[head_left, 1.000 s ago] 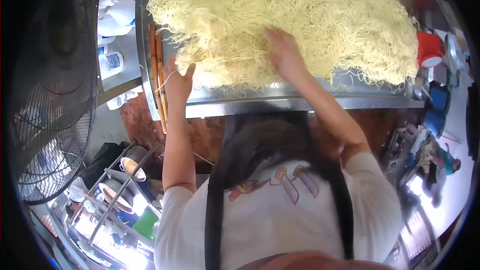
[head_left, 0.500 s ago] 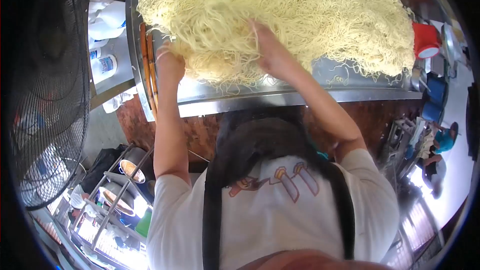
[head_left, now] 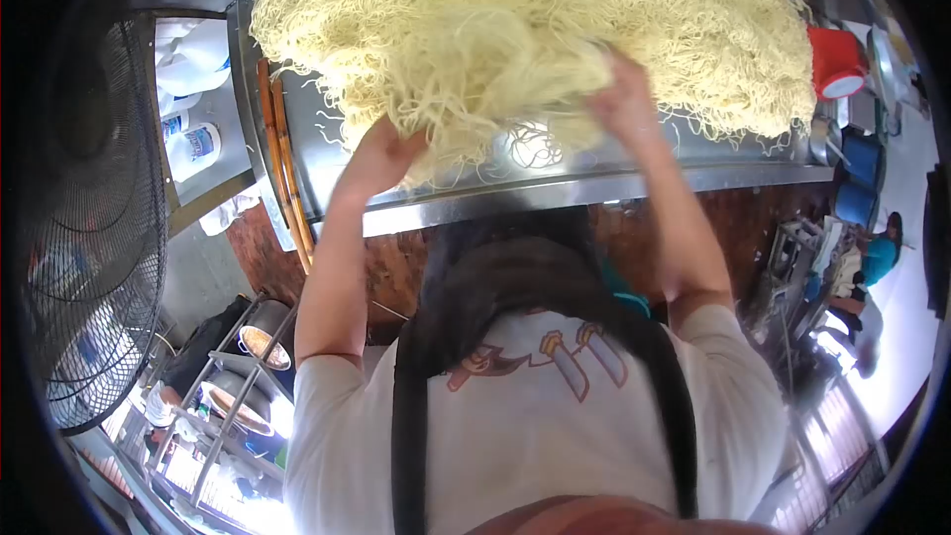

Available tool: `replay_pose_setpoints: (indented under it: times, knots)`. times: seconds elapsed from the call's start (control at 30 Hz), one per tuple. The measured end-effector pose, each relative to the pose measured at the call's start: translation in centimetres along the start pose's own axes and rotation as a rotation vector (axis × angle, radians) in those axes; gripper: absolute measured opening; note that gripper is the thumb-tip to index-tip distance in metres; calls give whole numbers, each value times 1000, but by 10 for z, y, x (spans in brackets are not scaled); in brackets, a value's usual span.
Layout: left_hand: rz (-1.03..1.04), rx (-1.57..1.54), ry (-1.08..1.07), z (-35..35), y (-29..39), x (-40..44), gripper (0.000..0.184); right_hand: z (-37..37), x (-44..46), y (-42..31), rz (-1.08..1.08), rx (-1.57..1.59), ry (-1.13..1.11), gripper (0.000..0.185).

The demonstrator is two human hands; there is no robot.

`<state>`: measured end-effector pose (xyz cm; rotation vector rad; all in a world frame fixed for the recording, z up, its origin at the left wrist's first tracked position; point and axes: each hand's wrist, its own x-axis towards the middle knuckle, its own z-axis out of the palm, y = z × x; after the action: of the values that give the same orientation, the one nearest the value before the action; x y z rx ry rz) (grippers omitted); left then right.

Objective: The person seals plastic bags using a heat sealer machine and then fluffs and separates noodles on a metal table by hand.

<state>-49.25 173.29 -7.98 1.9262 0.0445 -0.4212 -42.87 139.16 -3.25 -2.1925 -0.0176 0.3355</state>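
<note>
A broad heap of pale yellow noodles [head_left: 684, 30] covers much of a metal worktop [head_left: 584, 181] in front of me. My left hand [head_left: 386, 154] is closed on noodles at the heap's near left side, with strands hanging around its fingers. Farther right, my right hand [head_left: 624, 99] grips the other side of the same loose bunch, its fingers partly blurred. Between both hands the lifted noodles are smeared by motion, and some strands dangle over the bare metal near the front edge.
Two long brown sticks [head_left: 280, 154] lie along the worktop's left end. White plastic jugs [head_left: 198, 64] stand beyond it. A red container [head_left: 835, 64] sits at the right end. A mesh fan [head_left: 94, 228] and a rack with pots [head_left: 226, 386] are at left. Another person [head_left: 879, 260] is far right.
Both hands have moved right, carrying the noodle bunch with them. My left hand is nearer the front edge, and more bare metal shows at the left.
</note>
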Motion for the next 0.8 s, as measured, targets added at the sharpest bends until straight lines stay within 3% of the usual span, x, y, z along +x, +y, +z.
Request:
replay_pose_setpoints:
  times: [0.07, 0.1, 0.17, 0.2, 0.27, 0.3, 0.37, 0.43, 0.47, 0.53, 0.6, 0.63, 0.67, 0.7, 0.73, 0.8]
  knots:
    - [-39, 115, -231, -46, 12, -11, 50, -48, -2, 71, -130, -63, 75, 65]
    - [-142, 221, -333, -71, 4, -2, 66, -57, -5, 99, -67, -129, 142, 65]
    - [-343, 11, 55, -108, -68, 20, 72, -49, 0, 115, 53, -579, 161, 62]
    - [-374, 53, 135, -94, -55, 30, 71, -45, 5, 98, 107, -801, 165, 60]
    - [-436, 148, 273, -47, -32, 51, 68, 7, 13, 54, -146, -474, 128, 57]
    - [-348, -7, 242, -40, -42, 63, 66, 40, 24, 46, -285, -421, 42, 58]
    - [-172, -325, 182, -22, -69, 78, 61, 102, 38, 6, -353, -395, -48, 58]
    - [-160, -337, 305, -31, -1, 51, 57, 141, 49, -15, -401, -253, -103, 64]
    - [-156, -340, 359, -41, 37, 31, 55, 146, 49, -27, -288, -298, -185, 63]
    - [111, -557, 452, -63, 74, 1, 51, 149, 52, -57, -69, -386, -342, 61]
    - [324, -556, 547, -86, 112, -27, 51, 159, 70, -64, 85, -78, -501, 58]
    - [335, -545, 645, -96, 129, -34, 51, 167, 73, -66, 168, 78, -582, 56]
    - [422, -436, 666, -104, 128, -31, 50, 189, 68, -69, 41, 383, -377, 60]
    - [511, -325, 683, -116, 123, -22, 50, 178, 59, -101, 85, 648, -345, 60]
    - [400, -120, 664, -130, 105, -14, 49, 167, 50, -133, 123, 913, -309, 61]
    - [177, 288, 613, -148, 55, -1, 46, 118, 40, -192, 59, 813, -345, 59]
